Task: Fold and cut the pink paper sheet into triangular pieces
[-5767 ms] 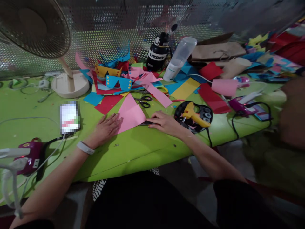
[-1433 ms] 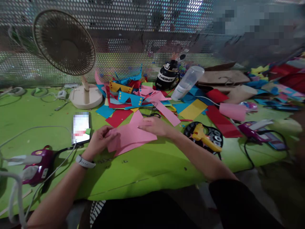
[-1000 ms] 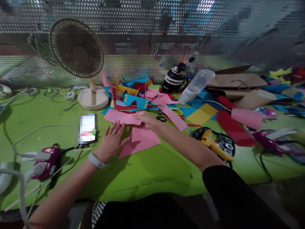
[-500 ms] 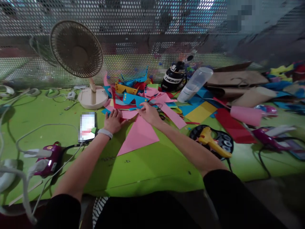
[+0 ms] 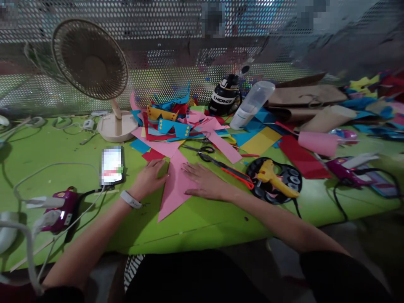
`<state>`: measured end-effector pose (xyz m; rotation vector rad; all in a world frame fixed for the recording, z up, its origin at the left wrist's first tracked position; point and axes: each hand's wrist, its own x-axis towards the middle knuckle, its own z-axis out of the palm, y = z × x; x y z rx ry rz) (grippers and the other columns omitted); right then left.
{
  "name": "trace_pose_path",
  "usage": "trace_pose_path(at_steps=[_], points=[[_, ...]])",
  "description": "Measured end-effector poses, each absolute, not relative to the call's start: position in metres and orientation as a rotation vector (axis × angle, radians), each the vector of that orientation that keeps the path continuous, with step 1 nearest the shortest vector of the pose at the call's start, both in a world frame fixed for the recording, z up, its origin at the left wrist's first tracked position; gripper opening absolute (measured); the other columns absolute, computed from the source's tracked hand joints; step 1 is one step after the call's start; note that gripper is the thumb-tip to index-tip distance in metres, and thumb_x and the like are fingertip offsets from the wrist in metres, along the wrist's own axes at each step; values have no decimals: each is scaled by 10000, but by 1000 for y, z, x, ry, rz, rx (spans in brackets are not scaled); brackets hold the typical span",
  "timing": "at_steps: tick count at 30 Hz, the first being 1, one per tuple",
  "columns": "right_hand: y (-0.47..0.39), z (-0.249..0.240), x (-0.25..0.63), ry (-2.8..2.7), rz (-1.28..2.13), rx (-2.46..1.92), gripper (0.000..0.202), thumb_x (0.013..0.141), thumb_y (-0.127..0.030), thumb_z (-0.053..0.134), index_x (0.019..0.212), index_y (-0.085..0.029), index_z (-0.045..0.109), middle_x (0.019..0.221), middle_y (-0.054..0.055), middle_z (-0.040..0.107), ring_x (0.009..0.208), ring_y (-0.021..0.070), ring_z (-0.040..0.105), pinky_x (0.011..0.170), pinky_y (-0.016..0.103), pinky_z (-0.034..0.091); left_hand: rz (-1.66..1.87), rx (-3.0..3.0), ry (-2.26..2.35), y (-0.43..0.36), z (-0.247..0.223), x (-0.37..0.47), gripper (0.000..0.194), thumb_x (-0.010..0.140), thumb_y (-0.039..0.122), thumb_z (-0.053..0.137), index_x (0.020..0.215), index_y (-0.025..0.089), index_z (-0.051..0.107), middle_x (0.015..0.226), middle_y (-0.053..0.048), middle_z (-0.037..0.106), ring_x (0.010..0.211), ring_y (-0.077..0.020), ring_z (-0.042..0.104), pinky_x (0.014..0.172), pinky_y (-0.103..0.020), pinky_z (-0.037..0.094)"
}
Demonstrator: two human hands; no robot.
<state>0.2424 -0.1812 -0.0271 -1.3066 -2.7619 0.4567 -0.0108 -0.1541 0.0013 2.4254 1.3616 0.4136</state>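
Observation:
A pink sheet of paper (image 5: 176, 187), roughly triangular, lies on the green table in front of me. My right hand (image 5: 206, 182) rests flat over its right side, fingers stretched out and holding nothing. At the paper's left edge is my left hand (image 5: 149, 179), with a pale band on the wrist; its fingers are loosely apart and hold nothing. Just beyond the hands lie scissors (image 5: 205, 150) and an orange-handled cutter knife (image 5: 236, 173). Blue paper glasses (image 5: 174, 127) and yellow paper glasses (image 5: 161, 113) sit on a pile of coloured paper behind.
A yellow glue gun (image 5: 277, 179) lies on a dark patterned mat at right. Farther back stand a black bottle (image 5: 224, 97) and a clear bottle (image 5: 252, 105), leaning. At left are a phone (image 5: 112, 166), a fan (image 5: 91, 61) and a purple power strip (image 5: 65, 212) with cables.
Both hands have drawn back from the paper pile toward me. The right hand has flattened onto the pink paper, which has shifted slightly nearer. The scissors and cutter knife now show.

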Motion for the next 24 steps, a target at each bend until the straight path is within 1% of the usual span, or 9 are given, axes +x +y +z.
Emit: trace_pose_path(at_steps=[3, 5, 7, 10, 12, 15, 18, 20, 24], points=[[-188, -18, 246, -2792, 489, -1248, 1081, 764, -825, 484, 1549, -125, 235, 1614, 161, 111, 1505, 332, 71, 1211, 563, 62, 562, 2252, 1357, -157, 1, -9, 533, 874, 374, 577, 1339, 116, 550, 1303, -179, 605, 1171, -303, 598, 987, -444, 499], [-191, -16, 244, -2787, 458, -1153, 1096, 729, -818, 545, 1538, -133, 269, 1611, 162, 128, 1506, 330, 63, 1211, 568, 32, 627, 2085, 1351, -156, 0, -9, 524, 859, 381, 594, 1314, 121, 569, 1281, -180, 612, 1078, -282, 644, 880, -410, 554], [-193, -21, 240, -2804, 447, -960, 974, 774, -748, 579, 1509, -152, 348, 1585, 151, 253, 1499, 290, 155, 1224, 530, 68, 680, 1918, 1330, -154, -1, -9, 511, 846, 385, 610, 1289, 131, 584, 1283, -172, 613, 1032, -258, 662, 826, -376, 569], [-199, -36, 236, -2796, 415, -714, 703, 871, -600, 587, 1416, -164, 505, 1461, 132, 491, 1421, 238, 377, 1218, 462, 209, 747, 1723, 1285, -151, -6, -10, 478, 818, 394, 643, 1221, 137, 618, 1246, -153, 645, 1043, -245, 658, 859, -372, 555], [-204, -44, 235, -2752, 318, -654, 542, 933, -502, 553, 1346, -152, 580, 1388, 124, 570, 1360, 227, 469, 1194, 448, 288, 765, 1617, 1257, -150, -8, -11, 458, 791, 405, 670, 1160, 135, 638, 1200, -146, 668, 1003, -237, 667, 839, -374, 557], [-212, -44, 236, -2702, 171, -600, 408, 985, -401, 503, 1269, -142, 638, 1355, 115, 600, 1313, 209, 523, 1161, 426, 360, 726, 1478, 1257, -150, -7, -14, 416, 755, 432, 704, 1052, 144, 658, 1068, -123, 704, 884, -216, 680, 740, -351, 567], [-216, -37, 237, -2690, 126, -562, 514, 934, -494, 557, 1268, -112, 633, 1366, 153, 583, 1292, 243, 544, 1150, 452, 376, 681, 1418, 1296, -152, -1, -18, 344, 745, 436, 713, 943, 158, 671, 931, -87, 711, 834, -196, 675, 677, -305, 558], [-217, -35, 236, -2684, 99, -543, 521, 921, -504, 573, 1254, -110, 642, 1340, 159, 606, 1266, 249, 569, 1143, 464, 386, 681, 1403, 1303, -153, 3, -20, 322, 744, 426, 718, 919, 159, 675, 929, -81, 707, 855, -191, 672, 669, -284, 555], [-219, -38, 233, -2643, -35, -488, 310, 968, -303, 556, 1185, -116, 676, 1232, 133, 684, 1205, 219, 619, 1098, 457, 449, 675, 1332, 1295, -154, 7, -22, 284, 743, 397, 738, 898, 166, 680, 929, -76, 711, 862, -181, 679, 661, -261, 551]])
